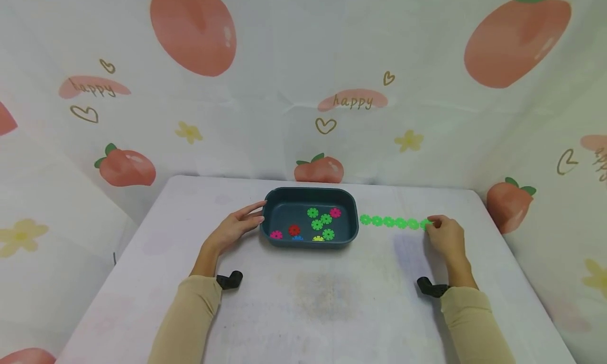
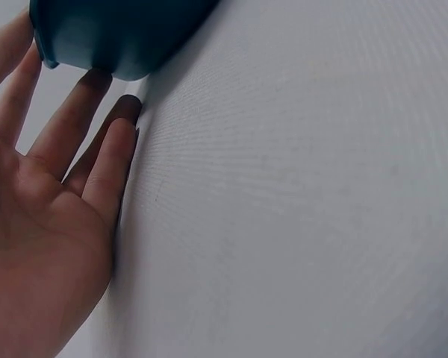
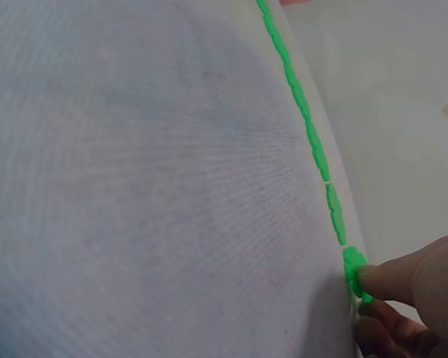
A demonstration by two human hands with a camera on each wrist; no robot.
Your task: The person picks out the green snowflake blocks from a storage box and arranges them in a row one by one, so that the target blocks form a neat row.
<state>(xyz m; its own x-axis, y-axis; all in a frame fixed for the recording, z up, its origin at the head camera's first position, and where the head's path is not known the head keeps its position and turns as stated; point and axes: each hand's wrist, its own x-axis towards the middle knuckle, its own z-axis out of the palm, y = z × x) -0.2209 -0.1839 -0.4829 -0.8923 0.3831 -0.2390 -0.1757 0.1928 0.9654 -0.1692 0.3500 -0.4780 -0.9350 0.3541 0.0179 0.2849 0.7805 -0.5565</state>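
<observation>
A dark teal tray stands on the table, holding several flower-shaped plastic discs in green, pink, red, blue and yellow. My left hand touches the tray's left side with extended fingers; in the left wrist view the fingertips meet the outer wall of the tray. To the right of the tray, green discs lie in a straight row. At the row's right end my right hand pinches a green disc between thumb and fingers, right beside its neighbour in the row.
The white table runs back to a fabric backdrop printed with peaches, flowers and the word "happy". Black camera mounts sit on both wrists, under beige sleeves. A greyish stain marks the table's middle.
</observation>
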